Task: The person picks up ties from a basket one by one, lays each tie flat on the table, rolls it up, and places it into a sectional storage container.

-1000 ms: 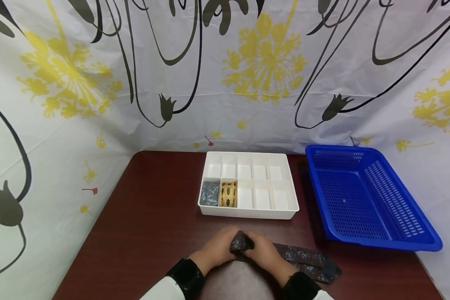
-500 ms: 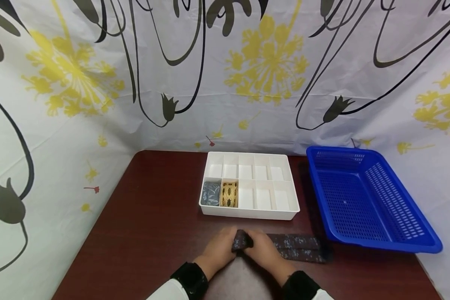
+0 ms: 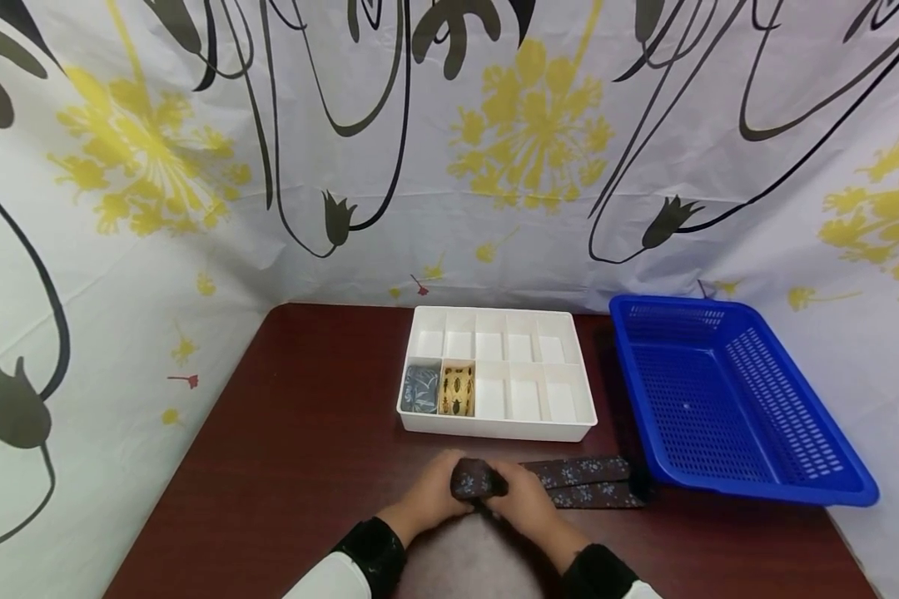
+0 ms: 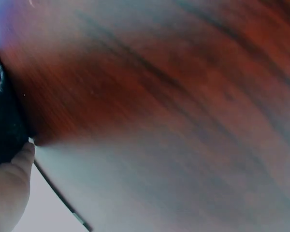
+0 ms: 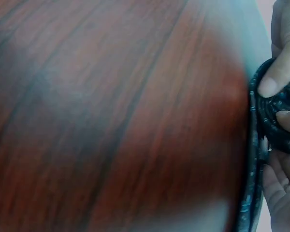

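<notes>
Necktie roll (image 3: pixel 476 480) pinched by left hand (image 3: pixel 429 499) and right hand (image 3: pixel 526 505); coil best kept tight, tail (image 3: pixel 588 483) fed straight along bench (image 3: pixel 300 433).

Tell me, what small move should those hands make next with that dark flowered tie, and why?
Probably another turn of the roll: both the left hand and right hand grip the rolled end of the necktie, while a loose tail lies flat on the table.

both hands, left hand (image 3: pixel 429 497) and right hand (image 3: pixel 523 502), grip the rolled end of a dark patterned tie (image 3: pixel 584 482) on the counter (image 3: pixel 285 466), near the white organizer tray (image 3: pixel 494 429) and blue basket (image 3: pixel 727 399).
</notes>
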The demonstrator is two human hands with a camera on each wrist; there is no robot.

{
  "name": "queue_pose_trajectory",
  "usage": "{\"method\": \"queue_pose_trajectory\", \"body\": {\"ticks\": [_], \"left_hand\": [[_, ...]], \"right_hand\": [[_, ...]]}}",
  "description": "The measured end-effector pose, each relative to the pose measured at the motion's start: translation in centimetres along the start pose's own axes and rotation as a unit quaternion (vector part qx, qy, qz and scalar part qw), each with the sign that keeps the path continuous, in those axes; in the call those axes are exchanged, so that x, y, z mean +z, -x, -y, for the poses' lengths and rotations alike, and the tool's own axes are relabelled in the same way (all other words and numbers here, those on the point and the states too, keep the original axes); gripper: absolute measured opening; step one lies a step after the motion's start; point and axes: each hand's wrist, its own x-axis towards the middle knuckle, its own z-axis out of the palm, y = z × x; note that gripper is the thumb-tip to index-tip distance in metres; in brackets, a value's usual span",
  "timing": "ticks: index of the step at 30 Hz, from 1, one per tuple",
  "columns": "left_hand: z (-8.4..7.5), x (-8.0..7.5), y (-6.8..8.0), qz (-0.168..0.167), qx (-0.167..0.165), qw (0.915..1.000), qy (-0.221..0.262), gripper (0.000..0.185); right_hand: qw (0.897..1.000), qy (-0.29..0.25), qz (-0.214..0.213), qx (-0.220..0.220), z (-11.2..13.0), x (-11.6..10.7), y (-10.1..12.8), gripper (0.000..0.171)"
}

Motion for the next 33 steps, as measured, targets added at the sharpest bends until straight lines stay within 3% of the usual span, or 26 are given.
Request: {"method": "queue_pose_trajectory", "body": {"ticks": [5, 12, 16, 21, 26, 29, 33], "left_hand": [[0.0, 0.0, -0.1, 0.0, -0.003, 0.9999, 0.012, 0.049], [-1.2, -0.2, -0.6, -0.014, 0.01, 0.9956, -0.093, 0.033], [-2.1, -0.2, -0.9, -0.011, 0.017, 0.9856, -0.168, 0.028], [-3.2, 0.1, -1.2, -0.005, 0.024, 0.9675, -0.252, 0.023], [-4.4, 0.6, -1.4, 0.017, -0.028, 0.9566, -0.289, 0.026], [-4.5, 0.6, -1.5, 0.028, -0.042, 0.9584, -0.281, 0.032], [-3.5, 0.5, -1.2, 0.017, -0.025, 0.9745, -0.222, 0.039]], "right_hand": [[1.0, -0.008, -0.006, -0.001, -0.5, 0.3, 0.0, 0.049], [1.0, -0.017, -0.001, 0.013, -0.4, 0.3, 0.0, 0.052], [1.0, -0.025, 0.003, 0.017, -0.3, 0.2, 0.1, 0.055], [0.999, -0.035, -0.005, -0.008, -0.2, 0.1, 0.2, 0.064], [0.999, -0.033, -0.003, -0.022, 0.0, -0.2, 0.3, 0.066], [1.0, -0.022, -0.002, -0.018, 0.0, -0.3, 0.2, 0.064], [1.0, -0.02, -0.003, -0.007, 0.0, -0.4, 0.3, 0.059]]}}
